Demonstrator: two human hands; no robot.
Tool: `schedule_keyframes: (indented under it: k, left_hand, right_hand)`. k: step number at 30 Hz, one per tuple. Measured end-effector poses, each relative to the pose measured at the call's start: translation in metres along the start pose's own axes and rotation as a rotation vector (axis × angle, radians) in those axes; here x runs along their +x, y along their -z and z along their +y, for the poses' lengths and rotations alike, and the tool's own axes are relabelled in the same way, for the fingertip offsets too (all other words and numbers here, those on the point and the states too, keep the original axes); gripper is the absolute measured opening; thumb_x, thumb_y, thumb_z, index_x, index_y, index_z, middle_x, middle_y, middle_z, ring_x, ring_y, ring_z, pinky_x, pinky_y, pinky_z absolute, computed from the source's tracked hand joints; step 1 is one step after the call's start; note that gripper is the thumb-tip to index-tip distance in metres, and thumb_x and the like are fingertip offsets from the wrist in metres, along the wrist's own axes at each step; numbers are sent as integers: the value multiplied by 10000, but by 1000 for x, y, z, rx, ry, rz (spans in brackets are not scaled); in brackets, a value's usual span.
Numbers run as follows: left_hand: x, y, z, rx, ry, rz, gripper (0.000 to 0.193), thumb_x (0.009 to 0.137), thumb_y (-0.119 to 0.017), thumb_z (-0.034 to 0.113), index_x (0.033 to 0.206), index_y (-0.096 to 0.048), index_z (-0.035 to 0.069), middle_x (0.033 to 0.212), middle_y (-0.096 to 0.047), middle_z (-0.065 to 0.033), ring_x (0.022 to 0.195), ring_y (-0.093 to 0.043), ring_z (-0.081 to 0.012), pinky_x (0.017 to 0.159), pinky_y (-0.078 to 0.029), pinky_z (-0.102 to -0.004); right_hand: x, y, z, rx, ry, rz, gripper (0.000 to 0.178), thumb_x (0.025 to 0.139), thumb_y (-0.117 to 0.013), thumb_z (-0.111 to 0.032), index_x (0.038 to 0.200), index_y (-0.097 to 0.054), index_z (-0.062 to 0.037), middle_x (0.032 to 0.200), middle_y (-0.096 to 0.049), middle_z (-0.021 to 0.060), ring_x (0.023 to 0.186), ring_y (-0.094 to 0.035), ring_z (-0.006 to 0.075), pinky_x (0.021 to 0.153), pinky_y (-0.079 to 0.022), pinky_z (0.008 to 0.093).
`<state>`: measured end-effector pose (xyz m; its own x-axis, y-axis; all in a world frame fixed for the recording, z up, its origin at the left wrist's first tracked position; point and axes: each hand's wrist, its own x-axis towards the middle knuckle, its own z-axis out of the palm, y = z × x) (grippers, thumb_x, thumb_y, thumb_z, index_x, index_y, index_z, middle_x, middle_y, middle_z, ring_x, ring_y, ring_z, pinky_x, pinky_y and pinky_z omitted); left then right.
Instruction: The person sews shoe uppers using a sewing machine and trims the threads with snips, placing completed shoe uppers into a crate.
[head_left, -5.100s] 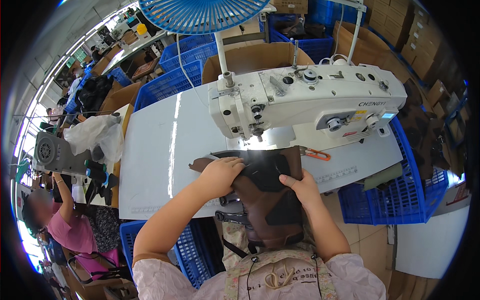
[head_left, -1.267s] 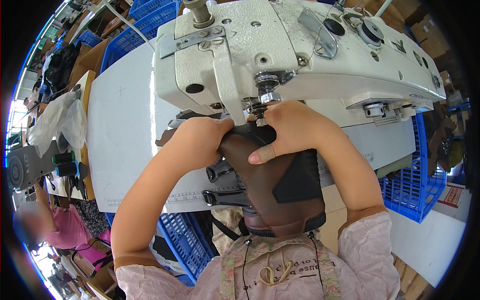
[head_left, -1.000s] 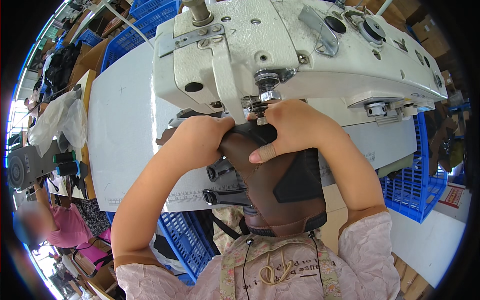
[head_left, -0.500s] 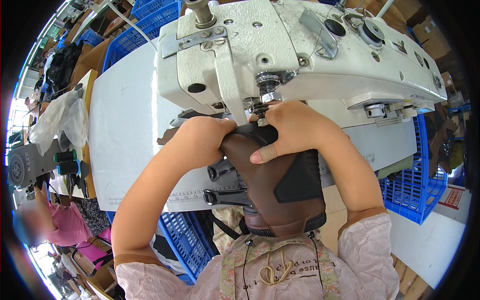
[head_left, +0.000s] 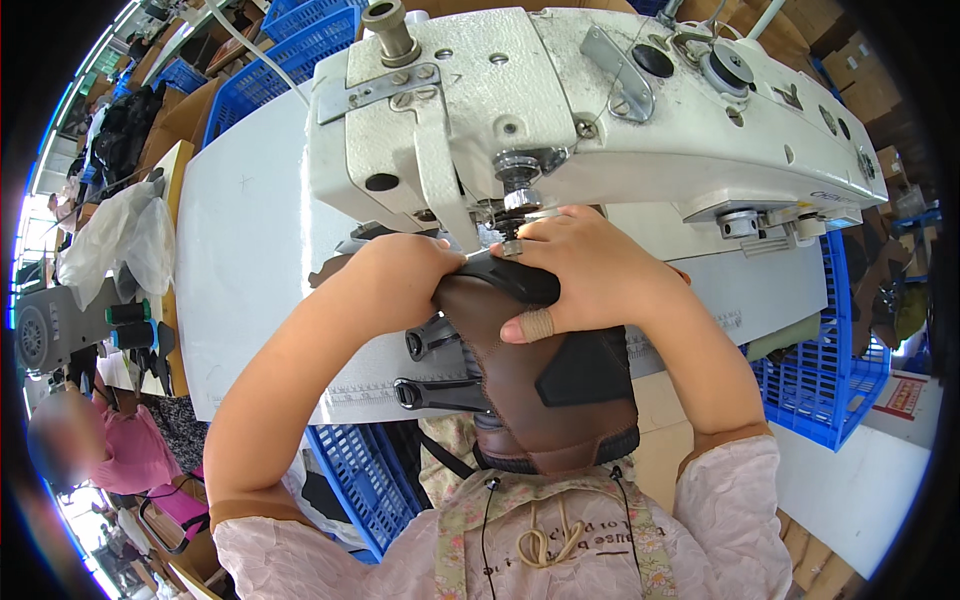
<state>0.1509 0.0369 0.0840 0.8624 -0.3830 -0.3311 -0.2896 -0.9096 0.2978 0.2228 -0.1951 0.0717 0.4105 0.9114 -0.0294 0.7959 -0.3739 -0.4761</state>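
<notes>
A stitched brown and black leather piece (head_left: 500, 370) runs from the sewing machine's needle area down to my lap. It has black panels and two black strap-like fittings (head_left: 440, 394) on its left side. My left hand (head_left: 405, 275) is closed on its upper left edge, the fingertips partly hidden under the machine head. My right hand (head_left: 575, 265) grips the upper right edge, with its bandaged thumb (head_left: 528, 327) pressed on the brown surface and its fingers near the presser area. The white sewing machine (head_left: 480, 110) stands over both hands; the needle is hidden.
The pale worktable (head_left: 240, 250) spreads to the left, with a ruler strip along its front edge. Blue crates stand below on the left (head_left: 365, 480) and right (head_left: 815, 390). Another person in pink (head_left: 135, 450) sits far left. Spools (head_left: 130, 325) stand by a neighbouring machine.
The view has shifted slightly, moving the machine a little left and up in the picture. Both hands keep their hold on the leather piece, which seems slightly turned.
</notes>
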Motion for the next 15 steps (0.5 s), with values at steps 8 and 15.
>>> schedule_keyframes:
  k: [8,15]
  left_hand:
    - [4,2,-2,4,38,5,309,690,-639,42,994,-679,83,944,-676,-128,902,-659,-318,765,-530,-409]
    - [3,-5,-13,-63,21,136,381,680,-636,31,1050,-686,106,930,-677,-128,891,-658,-323,762,-528,-410]
  right_hand:
    - [6,4,2,41,-50,-22,915,655,-611,-793,1147,-659,-22,989,-675,187,1005,-638,321,972,-427,399]
    - [10,3,6,73,-47,81,840,606,-696,-746,851,-636,56,802,-611,185,796,-615,374,746,-493,424]
